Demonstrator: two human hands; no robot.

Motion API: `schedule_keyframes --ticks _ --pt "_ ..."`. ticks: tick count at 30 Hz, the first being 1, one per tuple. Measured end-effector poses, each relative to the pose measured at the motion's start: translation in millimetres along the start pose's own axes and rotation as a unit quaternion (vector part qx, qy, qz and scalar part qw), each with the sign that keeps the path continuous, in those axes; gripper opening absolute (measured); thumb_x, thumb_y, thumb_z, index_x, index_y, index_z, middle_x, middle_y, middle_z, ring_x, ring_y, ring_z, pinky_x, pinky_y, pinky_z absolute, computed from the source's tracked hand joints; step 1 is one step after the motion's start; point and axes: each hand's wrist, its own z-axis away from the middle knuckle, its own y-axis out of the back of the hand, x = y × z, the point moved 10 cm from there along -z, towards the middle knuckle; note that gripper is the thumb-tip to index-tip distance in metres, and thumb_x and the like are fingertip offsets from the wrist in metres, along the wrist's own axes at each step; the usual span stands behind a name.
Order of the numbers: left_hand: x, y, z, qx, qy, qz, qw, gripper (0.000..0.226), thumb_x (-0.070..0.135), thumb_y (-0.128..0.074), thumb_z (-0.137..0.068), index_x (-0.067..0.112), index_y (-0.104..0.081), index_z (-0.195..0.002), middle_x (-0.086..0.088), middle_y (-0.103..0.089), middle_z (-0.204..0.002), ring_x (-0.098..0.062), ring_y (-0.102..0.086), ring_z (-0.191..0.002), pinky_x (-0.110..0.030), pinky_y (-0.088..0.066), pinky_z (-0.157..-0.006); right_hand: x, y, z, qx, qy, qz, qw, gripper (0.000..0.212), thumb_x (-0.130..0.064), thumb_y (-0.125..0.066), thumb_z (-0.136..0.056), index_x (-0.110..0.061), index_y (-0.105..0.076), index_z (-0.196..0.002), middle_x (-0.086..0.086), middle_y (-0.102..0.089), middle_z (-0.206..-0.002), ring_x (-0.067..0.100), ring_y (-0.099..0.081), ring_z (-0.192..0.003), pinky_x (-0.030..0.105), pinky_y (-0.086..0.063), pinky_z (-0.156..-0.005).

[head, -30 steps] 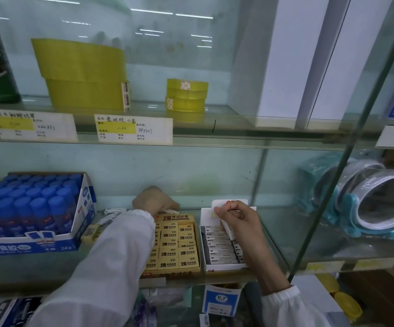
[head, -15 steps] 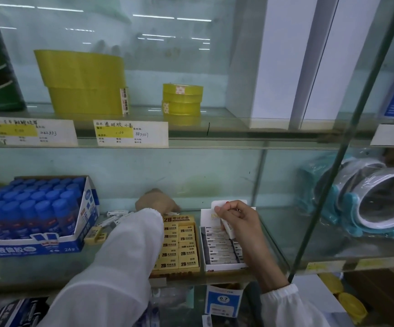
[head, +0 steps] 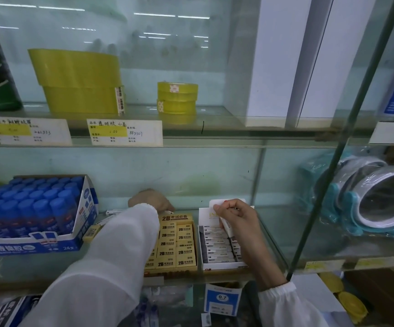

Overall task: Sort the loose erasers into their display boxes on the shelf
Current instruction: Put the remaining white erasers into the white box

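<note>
A white eraser (head: pixel 226 225) is being pinched by the curled fingers of the right hand (head: pixel 237 218), just above the white box (head: pixel 222 265). Loose erasers (head: pixel 92 232) are lying left of the yellow box (head: pixel 167 271). Behind this box the left hand (head: pixel 152 200) is being held knuckles up; its fingers are hidden, so its grip cannot be told.

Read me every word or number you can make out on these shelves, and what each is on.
"2B": yellow eraser box.
"883307", "1.00": right shelf label.
"242333": left shelf label.
"24": blue glue-stick box.
"0.7": small box below the shelf.
Too small to read: white eraser box, white eraser in the right hand.
</note>
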Motion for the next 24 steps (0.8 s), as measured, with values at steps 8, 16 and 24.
schedule_keyframes --ticks 8,16,24 --pt "-3 -15 -9 -0.116 0.003 0.304 0.945 0.006 0.006 -0.068 -0.084 0.007 -0.067 -0.078 -0.001 -0.069 -0.057 -0.013 -0.049 -0.052 -0.021 -0.047 -0.051 -3 1 1 0.003 0.002 -0.017 1.0 0.012 -0.015 -0.073 -0.085 -0.007 -0.065 -0.084 0.01 -0.076 -0.083 0.014 -0.07 -0.067 0.026 -0.051 -0.058" --pt "11 -18 35 -0.325 -0.034 0.641 0.694 0.008 0.013 -0.056 -0.082 0.008 -0.049 -0.081 -0.006 -0.055 -0.064 -0.01 -0.042 -0.04 -0.015 -0.021 -0.028 -6 6 -5 -0.112 -0.016 0.087 0.99 0.022 -0.006 -0.061 -0.092 -0.018 -0.078 -0.101 0.013 -0.059 -0.073 0.02 -0.047 -0.056 0.023 -0.033 -0.046" --pt "48 -59 83 -0.35 -0.133 0.673 0.638 0.021 0.01 -0.058 -0.092 -0.002 -0.059 -0.108 -0.01 -0.057 -0.078 -0.008 -0.047 -0.041 -0.015 -0.028 -0.024 -6 30 -2 -0.1 -0.026 0.191 0.976 0.017 0.0 -0.074 -0.08 -0.013 -0.077 -0.091 0.006 -0.076 -0.095 0.017 -0.067 -0.069 0.024 -0.051 -0.059"
